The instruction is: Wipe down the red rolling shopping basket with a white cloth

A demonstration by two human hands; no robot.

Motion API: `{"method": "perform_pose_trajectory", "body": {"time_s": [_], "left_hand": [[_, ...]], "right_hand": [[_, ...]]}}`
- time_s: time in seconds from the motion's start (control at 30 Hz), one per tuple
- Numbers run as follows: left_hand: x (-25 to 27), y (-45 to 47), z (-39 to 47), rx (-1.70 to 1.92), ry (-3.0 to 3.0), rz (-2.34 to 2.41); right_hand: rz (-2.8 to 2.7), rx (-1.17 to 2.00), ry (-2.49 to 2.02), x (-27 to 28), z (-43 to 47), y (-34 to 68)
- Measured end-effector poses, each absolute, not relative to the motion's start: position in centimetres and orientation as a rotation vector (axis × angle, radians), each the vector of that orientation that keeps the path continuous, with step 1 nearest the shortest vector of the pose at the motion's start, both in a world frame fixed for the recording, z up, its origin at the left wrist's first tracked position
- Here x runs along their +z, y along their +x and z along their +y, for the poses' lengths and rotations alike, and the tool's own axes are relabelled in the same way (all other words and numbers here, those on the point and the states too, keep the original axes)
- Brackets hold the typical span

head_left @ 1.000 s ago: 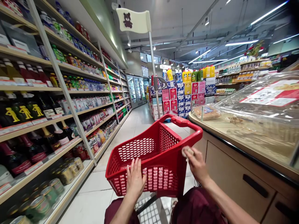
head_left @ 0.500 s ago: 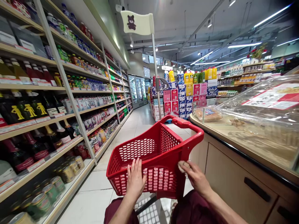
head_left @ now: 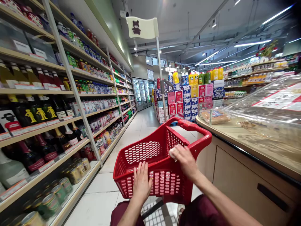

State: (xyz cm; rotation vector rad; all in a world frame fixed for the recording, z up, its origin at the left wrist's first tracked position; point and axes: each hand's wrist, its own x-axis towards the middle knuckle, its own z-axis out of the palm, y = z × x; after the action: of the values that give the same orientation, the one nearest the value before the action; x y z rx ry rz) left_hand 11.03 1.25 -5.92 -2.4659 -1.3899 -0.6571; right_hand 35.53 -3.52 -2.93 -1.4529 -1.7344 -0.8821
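Observation:
A small red plastic shopping cart point(head_left: 188, 185) with perforated walls is in front of me in the head view. Its basket holds nothing that I can see. On the near side wall, close to the rim, my left hand point(head_left: 142, 183) lies with its fingers stretched out. My right hand point(head_left: 187, 162) is closed on a crumpled whitish cloth point(head_left: 173, 153) at the near top rim, towards the handle point(head_left: 189, 125). Part of the cloth is hidden by the fingers. A pole on the cart's far side carries a cream flag point(head_left: 150, 29) with a bear on it.
Shelves of bottles and cans point(head_left: 94, 113) line the aisle on the left. A wooden counter point(head_left: 231, 169) with clear covers stands close on the right. Farther ahead are stacked drink boxes point(head_left: 180, 106) and glass-door fridges point(head_left: 142, 92). Pale tiles point(head_left: 105, 182) form the floor.
My right hand has moved up and left, from the cart's outer side to its top rim, with the cloth. My left hand stays on the side wall. The view has shifted slightly.

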Motion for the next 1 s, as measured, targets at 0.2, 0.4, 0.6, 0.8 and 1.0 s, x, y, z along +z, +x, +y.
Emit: {"method": "perform_pose_trajectory", "body": {"time_s": [0.2, 0.4, 0.6, 0.8, 1.0], "left_hand": [[-6.0, 11.4, 1.0, -0.671, -2.437, -1.424], [-6.7, 10.6, 0.5, -0.664, -2.379, -1.406], [-7.3, 10.6, 0.2, -0.696, -2.367, -1.468], [-6.5, 10.4, 0.3, -0.624, -2.424, -1.435], [-7.8, 7.5, 0.5, -0.777, -2.197, -1.604]], "right_hand": [[-1.608, -0.885, -1.489, -3.4, -2.6, 33.9], [-1.645, -0.843, -1.401, -3.9, -3.2, 33.9], [-1.582, -0.872, -1.493, -4.2, -2.8, 33.0], [-1.644, -0.809, -1.477, -5.2, -0.5, 27.7], [-1.518, -0.861, -1.545, -3.7, -0.8, 31.3]]}}
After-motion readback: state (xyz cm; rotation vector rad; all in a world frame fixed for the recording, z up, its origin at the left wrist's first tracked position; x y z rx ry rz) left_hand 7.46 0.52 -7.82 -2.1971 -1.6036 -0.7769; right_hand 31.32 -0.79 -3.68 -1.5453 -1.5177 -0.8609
